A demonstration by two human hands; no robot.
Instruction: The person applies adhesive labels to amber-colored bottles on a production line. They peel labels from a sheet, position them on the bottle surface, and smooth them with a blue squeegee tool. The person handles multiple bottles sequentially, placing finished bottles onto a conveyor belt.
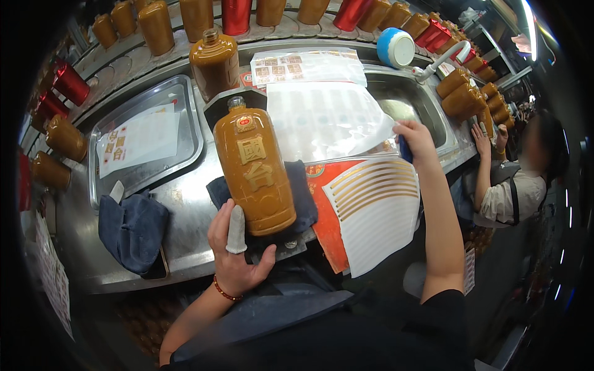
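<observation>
A brown glazed bottle (250, 176) with raised gold characters and a small red emblem lies tilted on a dark blue cloth (303, 195). My left hand (238, 260) rests by its base, fingers stretched along the side and thumb apart; one finger wears a pale finger cot (236, 230). At the right, my right hand (417, 141) pinches the corner of a clear film sheet (331, 117), lifting that edge. Something dark blue (404, 149) shows in the same hand, its kind unclear. Below lies a white sheet of curved gold strips (376, 204) over an orange-red sheet (328, 216).
A metal tray (197, 133) with decal sheets (139, 139) and a folded blue cloth (133, 232) are at left. Another brown bottle (215, 62) stands behind. A sink (442, 133) with a faucet (445, 59) is right. Bottles line the far conveyor (297, 29); a co-worker (516, 185) works at right.
</observation>
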